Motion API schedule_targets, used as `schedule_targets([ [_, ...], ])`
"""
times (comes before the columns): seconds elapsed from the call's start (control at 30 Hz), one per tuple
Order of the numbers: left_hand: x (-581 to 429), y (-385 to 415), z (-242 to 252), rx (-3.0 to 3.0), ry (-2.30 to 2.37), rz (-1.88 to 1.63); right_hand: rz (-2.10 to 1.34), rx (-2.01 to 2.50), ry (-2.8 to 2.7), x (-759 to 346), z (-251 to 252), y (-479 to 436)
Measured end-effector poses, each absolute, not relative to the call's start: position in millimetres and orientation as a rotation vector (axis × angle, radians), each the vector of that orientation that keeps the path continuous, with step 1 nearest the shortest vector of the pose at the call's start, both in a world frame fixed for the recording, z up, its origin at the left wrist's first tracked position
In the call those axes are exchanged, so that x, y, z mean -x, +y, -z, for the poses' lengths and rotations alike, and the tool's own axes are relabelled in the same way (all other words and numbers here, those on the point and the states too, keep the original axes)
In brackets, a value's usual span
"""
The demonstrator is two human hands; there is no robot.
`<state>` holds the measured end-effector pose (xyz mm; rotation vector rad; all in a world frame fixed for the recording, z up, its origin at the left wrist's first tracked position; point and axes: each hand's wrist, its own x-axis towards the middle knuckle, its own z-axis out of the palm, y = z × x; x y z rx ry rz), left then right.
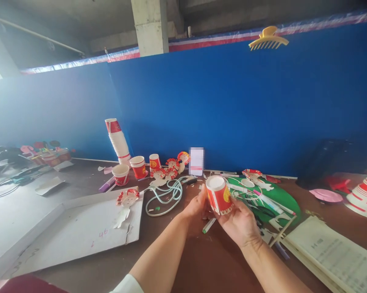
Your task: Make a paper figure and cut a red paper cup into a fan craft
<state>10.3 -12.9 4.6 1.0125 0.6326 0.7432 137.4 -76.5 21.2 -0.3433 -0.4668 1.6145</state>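
Observation:
A red and white paper cup (219,197) with a yellow emblem is held up over the table, its round white end facing up. A pale zigzag band runs along its lower edge. My right hand (241,221) is closed around the cup from below and the right side. At the cup's left side, my left hand (198,205) grips it with the thumb raised, its other fingers partly hidden. Just below the hands lies a green-capped marker (209,225) on the brown table (198,260).
Left of me are a white box lid (79,230) with a cut-paper figure (128,198), a coiled pale cable (165,199), several paper cups (137,167) and a tall cup stack (118,140). To the right are markers on a green sheet (285,199) and an open book (338,248). A blue partition (232,106) stands behind.

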Motion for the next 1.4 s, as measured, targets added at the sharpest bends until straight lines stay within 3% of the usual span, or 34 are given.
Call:
schedule_targets([
  [0.2, -4, -12, -10, -0.955, 0.556, -0.685, -1.635, 0.322, -0.502, -141, -19, -74],
  [0.57, 8, -6, -23, -0.695, 0.383, -0.987, -1.71, 0.433, -0.473, -146, -18, -71],
  [0.9, 13, -12, -34, -0.775, 0.552, -0.889, -1.635, 0.538, -0.508, -153, -20, -68],
  [1.2, 71, -24, -23, -0.763, 0.683, -0.998, -1.929, 0.575, -0.658, -123, -20, -85],
  [1.4, 84, -28, -11, -0.717, 0.703, -1.004, -1.92, 0.755, -0.735, -129, -32, -90],
])
